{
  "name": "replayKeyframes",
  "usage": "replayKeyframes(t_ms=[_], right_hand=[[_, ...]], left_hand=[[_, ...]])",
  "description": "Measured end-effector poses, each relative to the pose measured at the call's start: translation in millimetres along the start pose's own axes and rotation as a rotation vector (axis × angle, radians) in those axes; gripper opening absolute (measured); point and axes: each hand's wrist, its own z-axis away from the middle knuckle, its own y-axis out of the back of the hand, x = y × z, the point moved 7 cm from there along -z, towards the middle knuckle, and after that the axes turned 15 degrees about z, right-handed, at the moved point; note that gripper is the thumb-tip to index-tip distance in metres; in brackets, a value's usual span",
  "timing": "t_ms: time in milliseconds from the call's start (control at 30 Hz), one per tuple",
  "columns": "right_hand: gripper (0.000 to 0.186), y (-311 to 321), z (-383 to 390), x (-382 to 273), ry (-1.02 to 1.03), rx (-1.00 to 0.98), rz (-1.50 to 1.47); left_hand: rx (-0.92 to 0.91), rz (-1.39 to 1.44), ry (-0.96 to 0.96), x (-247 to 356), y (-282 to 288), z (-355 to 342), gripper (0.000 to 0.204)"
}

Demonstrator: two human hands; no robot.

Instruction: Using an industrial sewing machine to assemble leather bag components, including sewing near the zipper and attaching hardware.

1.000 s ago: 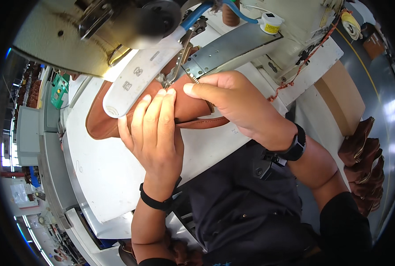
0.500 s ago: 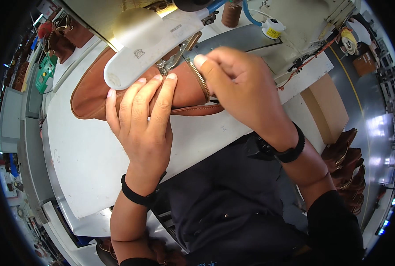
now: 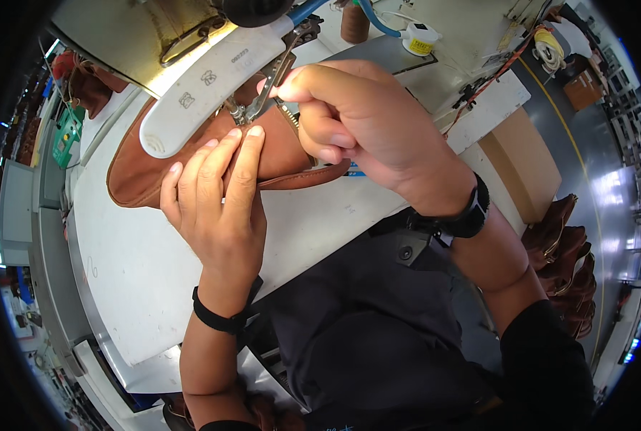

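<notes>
A brown leather bag piece [image 3: 135, 159] lies under the sewing machine's white arm cover [image 3: 198, 97]. My left hand [image 3: 221, 208] rests on the leather with fingers stretched out, its fingertips just before the metal presser foot [image 3: 243, 113]. My right hand [image 3: 385, 136] is closed, thumb and forefinger pinched together beside a metal lever [image 3: 274, 75] behind the foot. What that pinch holds, if anything, is hidden. Brass zipper teeth [image 3: 290, 116] run along the leather's right edge, partly covered by my right hand.
A brown thread spool [image 3: 355, 23] and a white device [image 3: 420, 37] with blue tubing stand at the back. An open cardboard box [image 3: 522, 161] is on the right, with brown leather bags [image 3: 561, 266] below it. More brown pieces [image 3: 87, 86] lie far left.
My right hand has moved left from the zipper edge to the metal lever, now covering much of the zipper. My left hand stays on the leather. The view has shifted slightly.
</notes>
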Motion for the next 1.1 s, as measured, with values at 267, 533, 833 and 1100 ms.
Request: replayKeyframes(t_ms=[267, 533, 833, 1100], right_hand=[[0.023, 4, 10, -23, 0.536, 0.457, 0.737], [0.014, -8, 5, -3, 0.718, 0.718, 1.225], [0.013, -14, 2, 3, 0.71, 0.752, 1.172], [0.014, -15, 0, 4, 0.697, 0.756, 1.2]], left_hand=[[-0.035, 0.038, -0.043, -5, 4, -2, 0.038], [-0.01, 0.032, -0.003, 3, 2, -2, 0.039], [-0.001, 0.04, -0.034, -4, 4, 0, 0.041], [0.008, 0.063, -0.061, -4, 3, -3, 0.041]])
